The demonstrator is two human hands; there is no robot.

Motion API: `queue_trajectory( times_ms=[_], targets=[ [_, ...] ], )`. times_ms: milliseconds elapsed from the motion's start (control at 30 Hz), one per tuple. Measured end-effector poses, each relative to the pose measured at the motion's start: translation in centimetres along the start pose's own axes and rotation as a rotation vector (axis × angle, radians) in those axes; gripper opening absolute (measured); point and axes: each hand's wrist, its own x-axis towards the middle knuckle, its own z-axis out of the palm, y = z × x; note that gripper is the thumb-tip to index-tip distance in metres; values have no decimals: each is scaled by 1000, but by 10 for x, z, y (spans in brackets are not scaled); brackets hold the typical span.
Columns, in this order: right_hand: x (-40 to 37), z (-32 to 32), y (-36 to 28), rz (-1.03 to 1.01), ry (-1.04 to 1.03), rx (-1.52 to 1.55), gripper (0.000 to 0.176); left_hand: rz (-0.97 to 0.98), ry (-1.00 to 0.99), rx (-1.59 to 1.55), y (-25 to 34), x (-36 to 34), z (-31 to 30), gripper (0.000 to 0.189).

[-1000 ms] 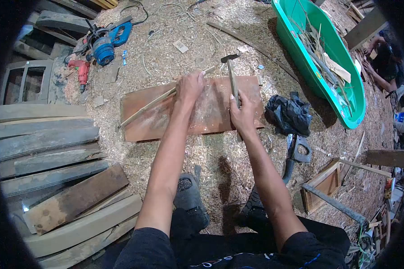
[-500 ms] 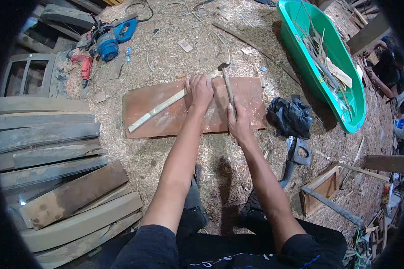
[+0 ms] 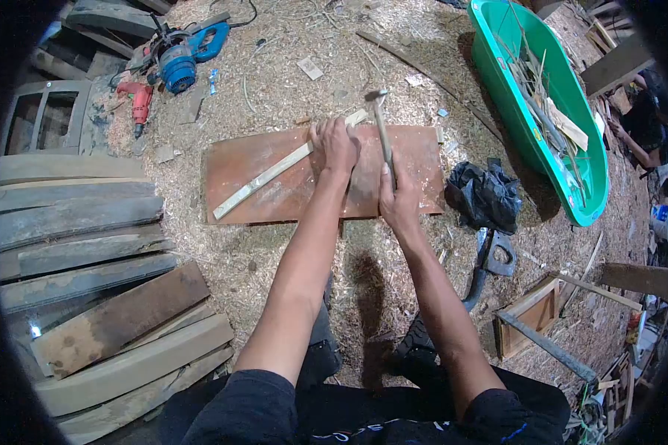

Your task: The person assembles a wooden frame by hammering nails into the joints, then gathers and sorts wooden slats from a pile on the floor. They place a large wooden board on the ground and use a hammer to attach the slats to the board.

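A reddish-brown board [image 3: 274, 200] lies flat on ground strewn with shavings. Across it, at a slant, runs a pale wooden strip [image 3: 263, 178], its upper end past the board's far edge. My left hand [image 3: 335, 146] is closed round the strip near that upper end. My right hand [image 3: 398, 199] grips the wooden handle of a hammer [image 3: 382, 130], whose head is raised near the strip's upper end.
Curved planks [image 3: 82, 215] are stacked at the left. A blue power tool [image 3: 178, 68] and a red drill [image 3: 139, 104] lie at the upper left. A green tub [image 3: 490, 63] of scraps, a black plastic bag [image 3: 484, 196] and a wooden frame [image 3: 531, 319] are right. Another person [image 3: 638, 133] is far right.
The hammer head has shifted slightly up and to the right, away from the strip's end. My left hand still holds the strip; the whole view has moved a little.
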Motion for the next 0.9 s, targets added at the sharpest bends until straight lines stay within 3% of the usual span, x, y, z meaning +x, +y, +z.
queue_trajectory(
  times_ms=[67,200,300,467,567,700,767,800,900],
  targets=[
    [2,-5,-13,36,-15,-8,40,64,61,1,-3,-3,-1,26],
    [-1,8,28,-134,-71,-173,41,-9,24,-23,4,1,2,28],
    [0,-3,-3,-10,-32,-13,39,27,39,3,-3,0,2,28],
    [3,0,8,8,-115,-123,40,-11,1,44,10,3,-5,24],
    [5,-1,1,-44,-41,-98,40,99,142,72,-4,-2,5,23],
    [7,2,11,-34,-104,-149,40,35,3,84,3,1,-5,24],
    [7,-3,9,76,-150,-164,38,-36,-122,95,7,6,-10,25],
    [8,-6,4,135,-171,-169,37,-9,-82,102,2,6,-4,25],
    [6,-4,-5,37,-66,-73,38,23,-31,110,-6,0,5,25]
  ],
)
